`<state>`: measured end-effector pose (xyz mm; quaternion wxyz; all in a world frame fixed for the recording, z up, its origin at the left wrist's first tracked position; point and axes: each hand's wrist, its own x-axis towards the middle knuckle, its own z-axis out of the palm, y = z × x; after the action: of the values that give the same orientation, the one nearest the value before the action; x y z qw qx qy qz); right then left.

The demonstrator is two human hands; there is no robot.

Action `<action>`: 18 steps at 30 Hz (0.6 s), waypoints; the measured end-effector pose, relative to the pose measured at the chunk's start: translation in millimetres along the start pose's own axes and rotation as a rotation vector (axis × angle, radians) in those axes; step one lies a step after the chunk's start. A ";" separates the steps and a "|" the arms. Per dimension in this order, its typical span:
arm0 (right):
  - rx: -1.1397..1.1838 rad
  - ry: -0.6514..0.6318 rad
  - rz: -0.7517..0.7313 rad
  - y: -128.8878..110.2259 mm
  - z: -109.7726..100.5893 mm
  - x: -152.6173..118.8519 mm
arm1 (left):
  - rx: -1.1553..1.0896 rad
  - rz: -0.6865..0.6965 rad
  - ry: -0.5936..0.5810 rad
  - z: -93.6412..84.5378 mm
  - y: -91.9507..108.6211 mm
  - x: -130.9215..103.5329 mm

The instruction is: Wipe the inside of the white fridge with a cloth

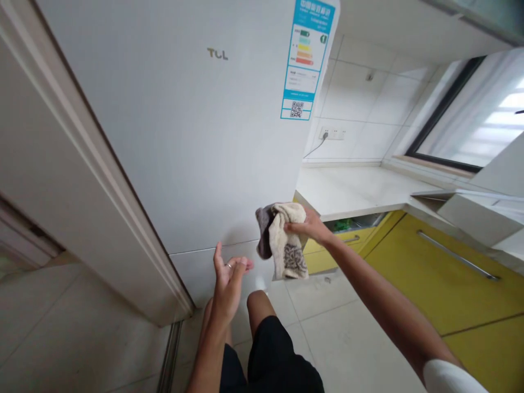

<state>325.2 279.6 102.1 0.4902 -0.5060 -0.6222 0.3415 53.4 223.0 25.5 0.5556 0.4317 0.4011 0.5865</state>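
Observation:
A folded cloth point(282, 237), cream with a grey-brown patterned patch and a darker grey layer, hangs in front of the fridge's right edge. My right hand point(307, 224) grips it from the right, thumb pressed on the cream side and the other fingers hidden behind. To the left of the cloth is my left hand point(231, 270), empty, its fingers apart and a ring on one of them. Both hands are before the lower part of a white fridge point(184, 142) with a TCL logo and a blue energy label point(309, 60).
A white counter point(356, 188) with yellow cabinets point(446, 262) below runs to the right. A plug sits in the wall socket point(331, 134) behind. On the left stands a door frame point(94, 164) with a floor track point(170, 355). My knees are close to the fridge.

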 end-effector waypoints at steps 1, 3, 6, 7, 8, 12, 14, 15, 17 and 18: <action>-0.031 0.086 0.004 0.3 -21.6 10.8 | 0.000 -0.017 0.008 -1.6 -4.9 -2.9; -0.112 0.233 0.011 1.9 -65.5 35.4 | -0.004 -0.068 0.017 -5.1 -15.3 -10.6; -0.533 0.477 0.067 6.2 -119.4 74.2 | -0.001 -0.167 0.002 -7.9 -33.1 -26.4; -0.688 0.523 0.112 8.5 -130.9 85.7 | 0.003 -0.201 -0.019 -7.3 -40.0 -32.6; -0.830 0.550 0.166 11.7 -138.6 95.7 | 0.004 -0.229 -0.040 -5.4 -47.2 -39.2; -1.148 0.497 0.342 36.1 -141.1 118.1 | -0.014 -0.261 -0.063 11.1 -74.6 -68.4; -1.225 0.423 0.406 53.2 -136.7 120.4 | -0.013 -0.272 -0.079 17.6 -83.6 -82.2; -1.247 0.382 0.450 61.6 -135.6 120.4 | -0.007 -0.283 -0.098 18.3 -86.5 -88.3; -1.254 0.321 0.549 75.6 -137.2 119.7 | 0.015 -0.301 -0.144 13.3 -89.4 -99.4; -1.244 0.302 0.585 80.5 -139.9 119.5 | 0.034 -0.305 -0.171 7.8 -89.6 -104.9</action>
<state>481.7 405.4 99.6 0.0790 -0.8807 -0.4657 -0.0339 89.2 123.7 -63.6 0.6629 0.4236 0.4230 0.4496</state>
